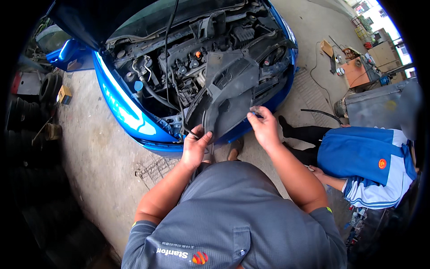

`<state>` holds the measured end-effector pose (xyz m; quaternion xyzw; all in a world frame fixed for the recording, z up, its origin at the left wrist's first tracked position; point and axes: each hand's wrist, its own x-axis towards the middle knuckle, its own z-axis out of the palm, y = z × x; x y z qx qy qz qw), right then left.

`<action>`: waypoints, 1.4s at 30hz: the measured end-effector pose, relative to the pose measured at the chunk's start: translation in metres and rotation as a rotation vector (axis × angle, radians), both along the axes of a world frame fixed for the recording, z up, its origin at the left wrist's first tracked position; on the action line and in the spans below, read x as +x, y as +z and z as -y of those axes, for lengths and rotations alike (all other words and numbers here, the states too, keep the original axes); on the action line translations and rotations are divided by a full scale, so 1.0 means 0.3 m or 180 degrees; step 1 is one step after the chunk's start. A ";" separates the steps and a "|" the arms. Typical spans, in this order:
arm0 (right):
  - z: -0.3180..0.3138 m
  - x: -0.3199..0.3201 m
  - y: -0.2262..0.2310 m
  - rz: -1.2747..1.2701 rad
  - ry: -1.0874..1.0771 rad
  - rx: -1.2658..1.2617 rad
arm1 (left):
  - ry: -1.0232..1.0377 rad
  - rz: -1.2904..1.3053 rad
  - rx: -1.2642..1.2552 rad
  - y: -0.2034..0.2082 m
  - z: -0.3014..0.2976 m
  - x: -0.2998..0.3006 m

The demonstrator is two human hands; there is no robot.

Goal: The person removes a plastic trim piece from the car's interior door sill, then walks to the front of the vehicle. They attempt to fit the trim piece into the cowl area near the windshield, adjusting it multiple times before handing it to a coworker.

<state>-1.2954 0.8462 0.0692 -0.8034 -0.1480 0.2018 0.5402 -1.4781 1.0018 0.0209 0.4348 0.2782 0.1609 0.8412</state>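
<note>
A large black molded plastic car panel (233, 105) is held up in front of me, over the front edge of the blue car's engine bay (188, 67). My left hand (195, 148) pinches its near left corner between thumb and fingers. At its near right edge, my right hand (264, 127) is closed, thumb against fingertips. A thin black hose or rod (168, 49) hangs down across the engine bay and ends near my left hand. The panel hides part of the engine and the car's front.
Another person in a blue and white jacket (354, 150) is at my right, beside a grey metal cabinet (380, 107). Stacked tires (36, 179) line the left side. A metal grate (154, 170) lies on the floor near the bumper. The raised hood (85, 18) is overhead.
</note>
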 end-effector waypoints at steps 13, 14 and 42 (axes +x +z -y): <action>-0.177 -0.138 0.089 -0.1561 0.0242 0.1239 | 0.0263 0.0430 0.3057 -0.035 0.024 0.008; -0.182 -0.151 0.100 -0.1508 0.0125 0.1152 | 0.0234 0.0393 0.3145 -0.018 0.026 0.006; 0.153 0.002 0.024 0.1475 0.0307 -0.0198 | -0.0347 -0.0029 0.0455 -0.009 -0.041 -0.065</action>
